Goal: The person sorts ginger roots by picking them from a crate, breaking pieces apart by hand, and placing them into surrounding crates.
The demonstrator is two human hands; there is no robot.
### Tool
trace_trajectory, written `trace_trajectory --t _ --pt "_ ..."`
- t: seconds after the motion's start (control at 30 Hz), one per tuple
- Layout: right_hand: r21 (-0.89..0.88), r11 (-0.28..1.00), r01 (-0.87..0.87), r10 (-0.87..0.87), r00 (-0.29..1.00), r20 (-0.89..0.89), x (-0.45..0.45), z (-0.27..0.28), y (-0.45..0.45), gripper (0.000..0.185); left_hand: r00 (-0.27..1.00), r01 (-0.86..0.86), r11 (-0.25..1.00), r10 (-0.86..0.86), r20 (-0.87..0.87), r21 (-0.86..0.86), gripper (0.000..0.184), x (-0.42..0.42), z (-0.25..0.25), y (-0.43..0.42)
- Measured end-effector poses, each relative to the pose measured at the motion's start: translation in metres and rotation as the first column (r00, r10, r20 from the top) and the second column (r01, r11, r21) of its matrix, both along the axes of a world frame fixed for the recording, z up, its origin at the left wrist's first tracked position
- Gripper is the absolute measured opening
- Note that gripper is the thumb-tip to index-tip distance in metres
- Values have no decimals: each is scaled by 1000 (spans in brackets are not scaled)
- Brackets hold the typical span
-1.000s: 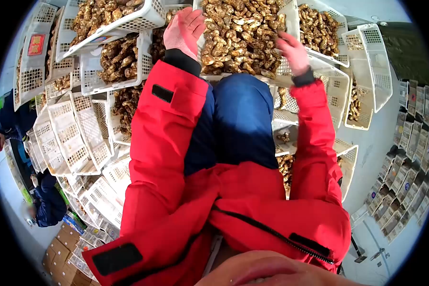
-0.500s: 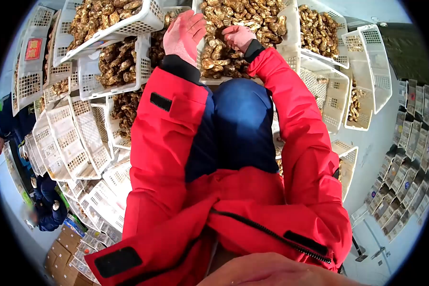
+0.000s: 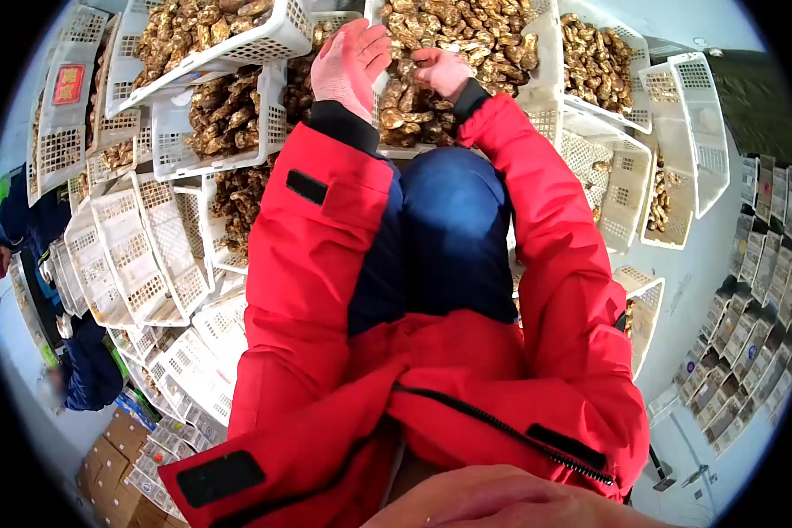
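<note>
My left hand [image 3: 352,69], in a pale pinkish glove, is held palm up over the rim between crates. Its fingers are stretched and slightly bent, with nothing seen in them. Pale glove also covers my right hand [image 3: 444,72], which is low over a heap of brown, knobbly mushrooms [image 3: 493,40]. The right fingers are curled together at the heap, and whatever is between them is hidden. The heap fills a white plastic crate [image 3: 547,79] in front of my knees.
A crate of mushrooms [image 3: 223,119] stands at left, below a tilted full crate [image 3: 273,40]. To the right are another full crate [image 3: 638,114] and a crate with a few mushrooms [image 3: 629,176]. Stacked crates [image 3: 132,246] stand farther left, near a person in dark clothing [image 3: 92,370].
The view has shifted slightly. Both hands stay at about the same spots, the left still palm up. More mushrooms show in the sparsely filled crate at right.
</note>
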State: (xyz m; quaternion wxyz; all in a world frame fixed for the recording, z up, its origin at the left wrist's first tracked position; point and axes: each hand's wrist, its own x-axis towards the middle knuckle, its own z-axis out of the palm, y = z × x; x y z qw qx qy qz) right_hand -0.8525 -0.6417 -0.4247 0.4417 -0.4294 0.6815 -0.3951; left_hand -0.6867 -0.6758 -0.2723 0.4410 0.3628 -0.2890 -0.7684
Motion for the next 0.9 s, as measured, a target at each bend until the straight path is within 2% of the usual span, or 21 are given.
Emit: trace_trajectory --t 0.03,0.07,0.13,0.2,0.23,0.27,0.3,0.4,0.43,0.47,0.5,0.53,0.6,0.63,0.67,0.73,0.77,0.8,0.83,0.87,0.9 --pt "-8 997 76 -64 896 438 -9 13 19 38 984 72 997 -67 -168 21 36 7 -11 -7" --pt "-26 996 89 -69 897 437 -15 35 36 38 991 66 998 -63 -118 21 39 6 -11 -8" --pt "-175 964 201 -63 809 585 -27 82 80 35 998 53 999 -53 -18 8 46 4 -9 -7" --pt "-105 895 435 -271 713 647 -42 118 134 34 999 22 1000 -22 -34 16 42 3 -8 -8" --pt "-129 840 527 -284 629 723 -50 131 172 34 999 4 1000 -3 -43 21 40 4 -9 -8" --pt "-141 803 578 -319 618 719 -65 141 215 36 998 -13 1000 15 -53 27 38 5 -11 -7" --pt "-174 699 694 -306 510 804 -66 157 259 35 996 13 1000 -12 -90 8 35 7 -12 -6" --pt "-147 364 920 -406 299 863 -73 153 425 31 1000 5 1000 -5 -21 -8 32 4 -8 -6" --pt "-118 212 970 -448 203 871 -68 141 486 31 992 44 999 -42 -117 9 30 8 -9 -8" --pt "-84 52 995 -482 99 871 -62 127 541 30 995 37 999 -34 -96 26 30 9 -9 -5" --pt "-56 -69 996 -501 14 865 -55 116 570 30 996 33 999 -31 -85 28 30 5 -5 -5" --pt "-20 -120 993 -500 -43 865 -50 111 578 30 998 23 999 -20 -67 40 30 4 -4 -4" --pt "78 -43 996 -536 -89 840 -53 121 509 28 1000 18 1000 -18 -7 13 33 3 2 4" --pt "-12 346 938 -517 202 832 -62 130 464 30 999 11 1000 -11 31 -4 33 2 5 8" --pt "-84 416 906 -565 330 756 -73 132 412 35 998 2 1000 0 66 -23 34 0 6 7" --pt "-92 599 796 -534 482 694 -71 161 287 40 1000 28 999 -28 11 30 36 1 -1 2" --pt "-128 737 664 -500 663 557 -82 148 237 39 999 41 999 -41 19 31 36 1 1 5" --pt "-148 879 453 -379 854 357 -81 152 181 36 998 54 998 -55 29 32 36 2 2 6" --pt "-178 927 331 -295 933 205 -92 119 133 34 994 101 991 -104 25 89 41 2 1 3" --pt "-161 978 133 -172 950 -260 -102 81 85 39 994 73 997 -76 84 37 40 -3 8 10" --pt "1 998 -68 48 686 -726 -98 73 47 40 995 94 994 -96 39 59 41 -2 5 7"
